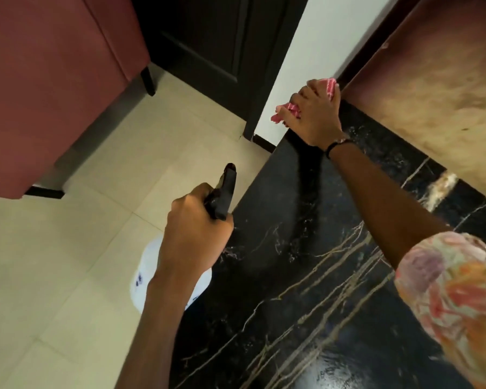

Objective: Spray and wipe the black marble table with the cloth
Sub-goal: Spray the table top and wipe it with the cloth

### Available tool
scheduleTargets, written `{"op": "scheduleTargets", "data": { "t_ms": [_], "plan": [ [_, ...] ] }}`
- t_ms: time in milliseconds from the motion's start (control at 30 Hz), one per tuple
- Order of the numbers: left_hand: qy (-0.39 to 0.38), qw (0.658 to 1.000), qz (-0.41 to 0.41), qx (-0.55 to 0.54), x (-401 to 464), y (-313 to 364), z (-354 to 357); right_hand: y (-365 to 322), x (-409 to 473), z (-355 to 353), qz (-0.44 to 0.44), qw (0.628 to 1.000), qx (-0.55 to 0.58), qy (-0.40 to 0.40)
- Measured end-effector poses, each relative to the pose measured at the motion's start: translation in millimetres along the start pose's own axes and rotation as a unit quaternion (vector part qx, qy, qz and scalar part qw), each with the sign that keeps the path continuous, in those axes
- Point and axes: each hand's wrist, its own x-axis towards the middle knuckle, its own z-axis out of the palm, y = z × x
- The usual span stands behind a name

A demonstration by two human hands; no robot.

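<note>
The black marble table (pixel 306 276) with pale veins runs from the bottom middle up to the far wall. My right hand (pixel 313 113) grips a bunched pink and white cloth (pixel 288 110) at the table's far corner, beside the white wall. My left hand (pixel 197 237) holds a spray bottle by its neck, just off the table's left edge. The bottle's black spray head (pixel 225 192) points away from me. Its white body (pixel 149 276) hangs below my wrist, mostly hidden by my hand and forearm.
A dark red sofa (pixel 48 88) on black legs fills the upper left. Cream floor tiles (pixel 68 276) lie between sofa and table. A dark door (pixel 216 46) stands at the back. A brown, worn panel (pixel 438 88) borders the table on the right.
</note>
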Motion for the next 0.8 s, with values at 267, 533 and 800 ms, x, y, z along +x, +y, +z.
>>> {"op": "scheduleTargets", "data": {
  "t_ms": [267, 533, 800],
  "plan": [
    [0.010, 0.999, -0.028, 0.038, -8.6, -29.3, -13.7, -100.9, -116.7, -9.0, -0.091, 0.994, 0.029, -0.057],
    [0.057, 0.996, -0.056, 0.052, -37.5, -62.1, -33.8, -100.3, -137.9, -4.2, -0.181, 0.981, 0.036, -0.063],
    [0.101, 0.993, -0.048, 0.041, -72.2, -102.1, -54.9, -137.2, -172.2, -1.6, -0.158, 0.986, 0.034, -0.039]
  ]
}}
